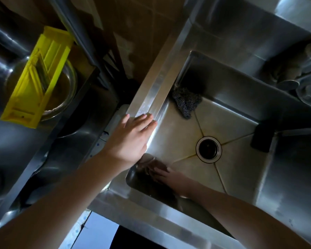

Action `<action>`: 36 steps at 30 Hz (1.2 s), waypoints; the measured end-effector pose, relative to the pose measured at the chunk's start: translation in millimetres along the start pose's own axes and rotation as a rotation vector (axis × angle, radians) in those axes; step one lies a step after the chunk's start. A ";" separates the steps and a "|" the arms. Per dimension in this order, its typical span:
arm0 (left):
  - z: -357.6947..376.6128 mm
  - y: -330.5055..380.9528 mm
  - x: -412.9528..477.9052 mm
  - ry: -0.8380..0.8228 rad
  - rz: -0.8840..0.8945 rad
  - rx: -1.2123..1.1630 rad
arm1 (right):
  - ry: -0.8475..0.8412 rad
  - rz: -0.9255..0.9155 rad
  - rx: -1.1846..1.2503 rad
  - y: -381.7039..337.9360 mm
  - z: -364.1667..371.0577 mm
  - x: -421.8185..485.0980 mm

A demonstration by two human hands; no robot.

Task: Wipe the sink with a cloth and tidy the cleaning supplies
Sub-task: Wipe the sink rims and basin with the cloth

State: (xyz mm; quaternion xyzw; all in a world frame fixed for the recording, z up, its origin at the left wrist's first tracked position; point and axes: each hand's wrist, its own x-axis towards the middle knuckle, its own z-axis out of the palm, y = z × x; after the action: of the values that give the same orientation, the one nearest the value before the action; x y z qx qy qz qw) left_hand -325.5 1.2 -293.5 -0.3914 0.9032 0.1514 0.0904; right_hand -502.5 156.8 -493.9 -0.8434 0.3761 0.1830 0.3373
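Observation:
The steel sink (241,108) fills the right half of the view, with a round drain (208,149) in its floor. My left hand (131,139) lies flat on the sink's wet left rim with fingers spread, holding nothing. My right hand (171,176) reaches into the sink's near left corner and presses a dim brownish cloth (147,159) against the wall; my left wrist partly hides the cloth. A dark steel-wool scrubber (186,103) lies in the far left corner of the basin. A black sponge block (262,139) leans on the right rim.
Left of the sink, a yellow plastic slicer (38,78) rests across a metal bowl (65,97) on a steel counter. At the back right lie a crumpled brown rag (291,69) and glassware (309,92). Brown wall tiles run behind.

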 end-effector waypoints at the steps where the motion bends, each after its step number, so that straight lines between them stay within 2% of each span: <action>1: 1.1 -1.7 0.5 -0.004 0.004 0.002 | -0.002 0.003 -0.022 2.7 -2.7 -0.9; 5: 0.7 -2.6 -1.5 0.016 -0.006 -0.100 | 0.019 -0.028 -0.196 21.3 -17.1 -0.1; 6: 1.0 -3.0 -2.1 0.024 -0.010 -0.115 | 0.008 0.041 -0.128 24.4 -21.9 2.0; 9: 3.3 -3.2 -1.7 0.035 -0.017 -0.134 | 0.177 0.294 0.221 12.4 -41.0 23.8; 12: 4.9 -4.2 -0.9 0.028 -0.015 -0.123 | 0.272 0.351 0.294 -10.2 -50.3 49.3; 14: 6.3 -5.6 -1.5 0.026 -0.013 -0.113 | 0.267 0.302 0.291 -19.0 -47.4 51.8; 17: 7.7 -6.4 -2.3 0.029 -0.010 -0.121 | 0.165 0.023 0.125 -23.0 -26.5 42.8; 18: 7.9 -6.2 -2.3 0.030 -0.012 -0.126 | 0.121 -0.014 0.112 -20.8 -20.9 36.2; 22: 8.5 -6.8 -1.9 0.030 -0.017 -0.132 | 0.108 -0.002 0.168 11.3 -10.9 1.6; 24: 8.0 -7.1 -1.8 0.032 -0.014 -0.141 | 0.103 0.099 0.219 34.5 -7.7 -22.5; 27: 8.3 -7.2 -1.9 0.034 -0.009 -0.138 | 0.163 0.393 0.386 59.6 -10.0 -56.1; 29: 9.3 -6.8 -2.2 0.035 -0.002 -0.126 | 0.178 0.513 0.429 66.4 -13.3 -63.2; 33: 10.8 -7.5 -2.6 0.048 0.003 -0.117 | 0.300 0.660 0.491 43.1 -20.3 -41.9; 36: 11.0 -7.5 -2.2 0.056 0.009 -0.132 | 0.207 0.593 0.508 15.1 -23.0 -19.1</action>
State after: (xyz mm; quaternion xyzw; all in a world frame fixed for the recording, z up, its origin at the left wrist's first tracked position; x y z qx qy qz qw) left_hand -318.0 1.6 -304.7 -0.3964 0.8952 0.1999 0.0386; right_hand -525.1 142.8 -473.4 -0.6019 0.6685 0.0879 0.4279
